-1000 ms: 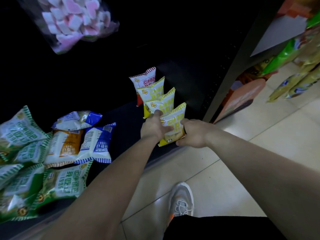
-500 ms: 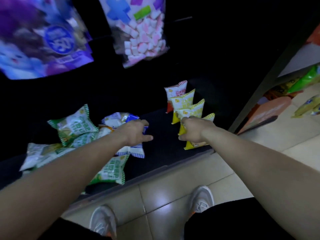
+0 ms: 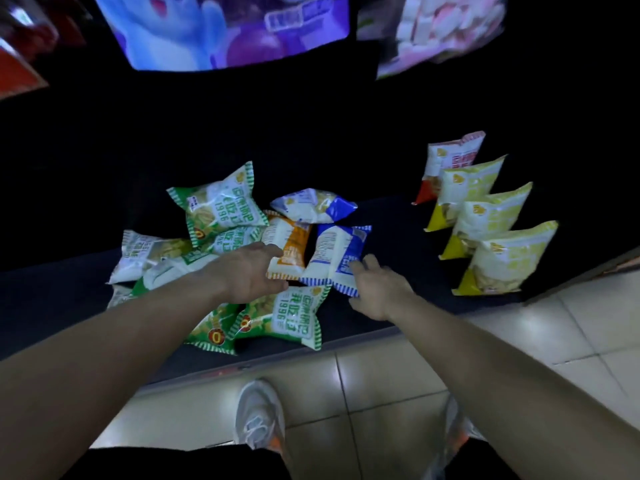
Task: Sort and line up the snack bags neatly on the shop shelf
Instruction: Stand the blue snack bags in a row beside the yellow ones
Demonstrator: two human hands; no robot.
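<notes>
On the dark shelf (image 3: 398,244), the left hand (image 3: 247,273) reaches over the lower left corner of the orange bag (image 3: 289,247), and whether it grips cannot be told; the right hand (image 3: 379,294) lies relaxed, fingertips on the lower right corner of the blue bag (image 3: 341,254) just beside. Green bags (image 3: 221,206) lie heaped at centre left, while three yellow bags (image 3: 485,216) and a red bag (image 3: 453,161) stand in a row at right.

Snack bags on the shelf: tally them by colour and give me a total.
Green bags: 6 that can be told apart; the pile overlaps, so more may be hidden
Yellow bags: 3
Blue bags: 2
Orange bag: 1
Red bag: 1
Total: at least 13
</notes>
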